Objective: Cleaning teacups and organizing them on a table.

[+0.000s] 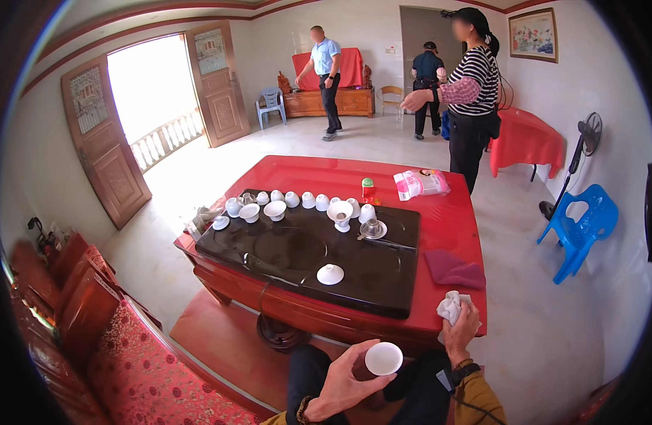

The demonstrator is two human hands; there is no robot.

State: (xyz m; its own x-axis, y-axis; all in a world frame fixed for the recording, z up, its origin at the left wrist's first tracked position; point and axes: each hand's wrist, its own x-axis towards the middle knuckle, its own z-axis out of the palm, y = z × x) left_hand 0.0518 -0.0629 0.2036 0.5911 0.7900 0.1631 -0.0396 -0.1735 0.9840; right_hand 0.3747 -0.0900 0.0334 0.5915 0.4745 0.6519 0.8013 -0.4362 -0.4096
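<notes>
A small white porcelain cup (pixel 383 359) is held between the thumb and fingers of my left hand (pixel 348 373), above my lap. My right hand (pixel 460 328) grips a crumpled white tissue (pixel 451 307) at the near right corner of the red-covered table (pixel 326 171). On the table lies a black tea tray (pixel 283 255). Along its far side stand several white teacups (pixel 308 200), many upside down. A white gaiwan lid (pixel 330 274) rests near the tray's front edge. A tea strainer (pixel 372 228) sits on a dish beside a white porcelain stand (pixel 341 214).
A folded maroon cloth (pixel 454 270) lies right of the tray. Behind it are a pink-and-white tissue pack (pixel 421 184) and a green-topped container (pixel 368 187). One person (pixel 472 85) stands beyond the table; two others are farther back. A blue plastic chair (pixel 581 228) and fan (pixel 590 133) stand right.
</notes>
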